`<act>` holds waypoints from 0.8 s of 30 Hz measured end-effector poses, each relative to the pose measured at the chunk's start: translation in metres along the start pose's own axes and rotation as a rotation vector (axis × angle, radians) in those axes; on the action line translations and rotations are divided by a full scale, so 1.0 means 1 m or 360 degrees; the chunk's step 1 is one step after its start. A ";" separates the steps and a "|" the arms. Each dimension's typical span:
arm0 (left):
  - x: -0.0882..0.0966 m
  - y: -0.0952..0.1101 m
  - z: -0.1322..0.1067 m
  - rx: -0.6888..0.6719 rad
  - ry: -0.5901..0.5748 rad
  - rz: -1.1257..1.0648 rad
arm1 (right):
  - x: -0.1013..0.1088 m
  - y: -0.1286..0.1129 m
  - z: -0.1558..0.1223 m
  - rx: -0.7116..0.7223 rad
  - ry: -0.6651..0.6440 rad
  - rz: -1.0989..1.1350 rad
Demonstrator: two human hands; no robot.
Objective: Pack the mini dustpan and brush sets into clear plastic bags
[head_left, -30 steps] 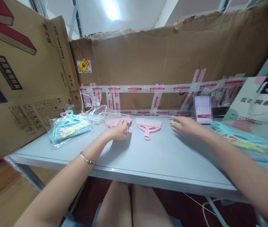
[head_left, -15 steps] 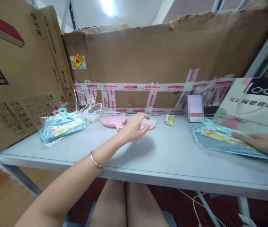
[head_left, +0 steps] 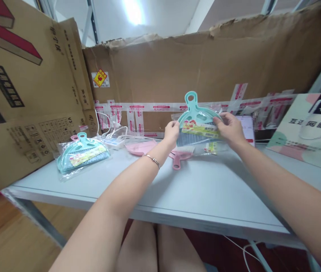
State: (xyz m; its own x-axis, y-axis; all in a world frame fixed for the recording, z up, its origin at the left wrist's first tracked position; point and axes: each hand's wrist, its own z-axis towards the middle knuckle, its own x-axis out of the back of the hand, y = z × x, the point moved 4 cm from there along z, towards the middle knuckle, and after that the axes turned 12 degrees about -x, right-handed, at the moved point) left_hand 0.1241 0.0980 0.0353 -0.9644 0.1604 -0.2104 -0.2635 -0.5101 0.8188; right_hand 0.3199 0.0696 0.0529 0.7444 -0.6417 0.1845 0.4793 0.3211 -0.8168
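Both hands hold up a clear bag with a teal dustpan and brush set [head_left: 197, 126] above the back of the grey table [head_left: 200, 192]. My left hand [head_left: 171, 133] grips the bag's left edge and my right hand [head_left: 230, 127] grips its right edge. The set's handle points up. Below it on the table lie a pink brush [head_left: 178, 158] and a pink dustpan [head_left: 140, 147]. A small printed card [head_left: 211, 148] shows under the bag.
A second bagged teal dustpan set [head_left: 82, 155] lies at the table's left. Cardboard sheets with pink-printed tape wall the back and left. A white power strip with cables [head_left: 112, 140] sits at the back. A printed box [head_left: 307, 130] stands at the right.
My right hand brought the bagged teal set from the table's right to the middle and raised it. My left hand left the pink brush and took the bag's left edge.
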 end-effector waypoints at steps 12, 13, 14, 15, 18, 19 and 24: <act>-0.057 -0.018 0.008 -0.0272 -0.0220 -0.0111 | 0.028 0.018 0.017 0.0059 0.0202 0.0358; -0.056 -0.019 0.010 -0.0291 -0.0210 -0.0094 | 0.025 0.018 0.016 0.0050 0.0189 0.0375; -0.055 -0.019 0.011 -0.0319 -0.0201 -0.0067 | 0.022 0.017 0.015 0.0040 0.0171 0.0388; -0.054 -0.018 0.012 -0.0354 -0.0194 -0.0029 | 0.019 0.015 0.015 0.0028 0.0140 0.0394; -0.046 -0.011 0.017 -0.0381 -0.0163 0.0077 | 0.010 0.006 0.015 -0.0041 0.0018 0.0383; -0.041 -0.009 0.019 -0.0334 -0.0114 0.0061 | 0.007 0.002 0.015 -0.0066 -0.0017 0.0372; 0.005 -0.004 0.024 -0.0043 0.0234 -0.0131 | 0.004 -0.005 -0.002 -0.0047 0.0049 0.0250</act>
State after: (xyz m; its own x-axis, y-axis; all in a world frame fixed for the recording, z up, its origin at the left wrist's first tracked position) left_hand 0.1215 0.1216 0.0438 -0.9320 0.0782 -0.3538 -0.3405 -0.5231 0.7813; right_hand 0.3193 0.0641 0.0570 0.7945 -0.6062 0.0368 0.3438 0.3989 -0.8501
